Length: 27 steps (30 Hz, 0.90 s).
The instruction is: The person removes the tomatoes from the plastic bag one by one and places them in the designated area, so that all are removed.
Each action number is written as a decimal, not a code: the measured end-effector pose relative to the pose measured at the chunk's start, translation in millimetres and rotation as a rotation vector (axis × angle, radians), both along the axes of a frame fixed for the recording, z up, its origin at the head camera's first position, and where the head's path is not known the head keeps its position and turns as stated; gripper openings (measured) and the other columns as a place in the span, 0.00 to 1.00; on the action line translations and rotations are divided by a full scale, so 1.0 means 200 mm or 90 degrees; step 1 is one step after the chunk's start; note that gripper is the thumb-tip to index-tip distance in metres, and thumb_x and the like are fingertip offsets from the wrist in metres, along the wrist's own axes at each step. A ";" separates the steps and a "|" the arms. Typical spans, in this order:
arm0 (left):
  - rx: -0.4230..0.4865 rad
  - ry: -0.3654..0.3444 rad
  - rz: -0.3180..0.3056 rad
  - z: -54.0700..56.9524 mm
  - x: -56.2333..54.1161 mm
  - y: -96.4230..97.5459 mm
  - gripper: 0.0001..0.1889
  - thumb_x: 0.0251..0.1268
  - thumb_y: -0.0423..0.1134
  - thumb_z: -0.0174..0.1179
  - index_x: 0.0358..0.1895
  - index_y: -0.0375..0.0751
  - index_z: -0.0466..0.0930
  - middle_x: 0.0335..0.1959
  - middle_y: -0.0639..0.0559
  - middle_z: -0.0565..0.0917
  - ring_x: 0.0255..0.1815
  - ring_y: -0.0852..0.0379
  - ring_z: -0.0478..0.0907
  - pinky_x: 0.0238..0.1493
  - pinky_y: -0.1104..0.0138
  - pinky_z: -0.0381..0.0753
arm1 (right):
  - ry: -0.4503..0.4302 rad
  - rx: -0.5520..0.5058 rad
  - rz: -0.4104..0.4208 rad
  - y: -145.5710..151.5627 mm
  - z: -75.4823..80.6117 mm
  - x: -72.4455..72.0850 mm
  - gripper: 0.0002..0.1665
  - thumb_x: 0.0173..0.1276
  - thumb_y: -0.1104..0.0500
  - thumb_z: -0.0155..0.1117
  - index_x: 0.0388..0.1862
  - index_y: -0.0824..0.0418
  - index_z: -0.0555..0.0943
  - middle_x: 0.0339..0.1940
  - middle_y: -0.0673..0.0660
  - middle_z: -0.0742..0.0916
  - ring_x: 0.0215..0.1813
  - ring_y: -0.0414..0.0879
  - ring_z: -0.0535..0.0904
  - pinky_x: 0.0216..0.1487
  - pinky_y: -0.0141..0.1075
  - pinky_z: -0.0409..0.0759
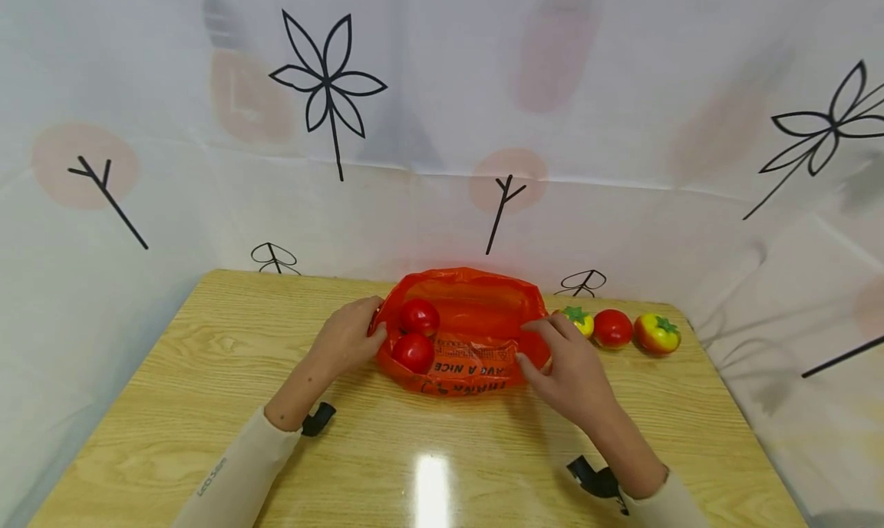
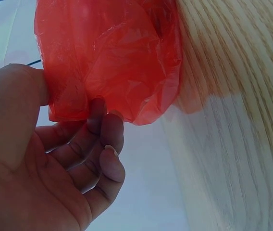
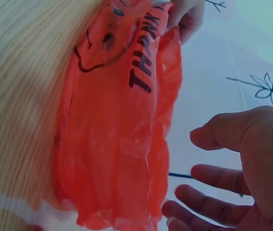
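A red plastic bag (image 1: 476, 298) with black printed lettering stands on the table with its mouth spread open. Two shiny red round fruits (image 1: 414, 353) lie inside, toward its left end. My left hand (image 1: 352, 334) pinches the bag's left rim between thumb and fingers, and in the left wrist view the thin red plastic (image 2: 122, 62) passes between them. At the bag's right end is my right hand (image 1: 573, 371), thumb and fingers spread apart. The right wrist view has its fingertips (image 3: 201, 138) beside the bag (image 3: 112, 144), with a gap between them.
Right of the bag, along the back of the wooden table (image 1: 387, 466), sit a yellow fruit with green leaves (image 1: 578, 321), a red round fruit (image 1: 612, 329) and a red-yellow fruit with a green top (image 1: 658, 334). A patterned white cloth (image 1: 428, 113) hangs behind the table.
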<state>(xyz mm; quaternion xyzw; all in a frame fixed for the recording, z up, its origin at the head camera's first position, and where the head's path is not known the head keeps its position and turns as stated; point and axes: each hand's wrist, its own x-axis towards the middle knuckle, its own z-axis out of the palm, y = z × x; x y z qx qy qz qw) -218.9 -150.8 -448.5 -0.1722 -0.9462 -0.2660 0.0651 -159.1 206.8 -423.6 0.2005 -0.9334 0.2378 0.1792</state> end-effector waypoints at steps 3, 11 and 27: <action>0.001 -0.003 0.001 0.00 0.00 0.00 0.11 0.71 0.36 0.61 0.52 0.37 0.82 0.40 0.49 0.86 0.36 0.53 0.79 0.40 0.60 0.84 | 0.003 -0.006 0.007 -0.02 0.00 -0.01 0.21 0.64 0.59 0.78 0.55 0.60 0.84 0.51 0.58 0.84 0.43 0.50 0.80 0.43 0.46 0.85; -0.001 -0.007 0.004 -0.01 0.00 0.00 0.11 0.71 0.36 0.62 0.52 0.38 0.82 0.40 0.50 0.85 0.36 0.53 0.79 0.39 0.60 0.84 | -0.030 -0.015 0.017 -0.06 0.00 -0.02 0.21 0.65 0.57 0.77 0.56 0.59 0.84 0.55 0.57 0.83 0.53 0.55 0.81 0.55 0.53 0.85; -0.003 -0.004 0.001 -0.01 0.00 0.00 0.12 0.71 0.36 0.61 0.53 0.37 0.82 0.42 0.48 0.86 0.38 0.51 0.80 0.42 0.56 0.85 | -0.063 -0.019 0.046 -0.15 -0.01 -0.05 0.23 0.65 0.57 0.78 0.58 0.59 0.83 0.55 0.56 0.83 0.48 0.50 0.82 0.52 0.48 0.87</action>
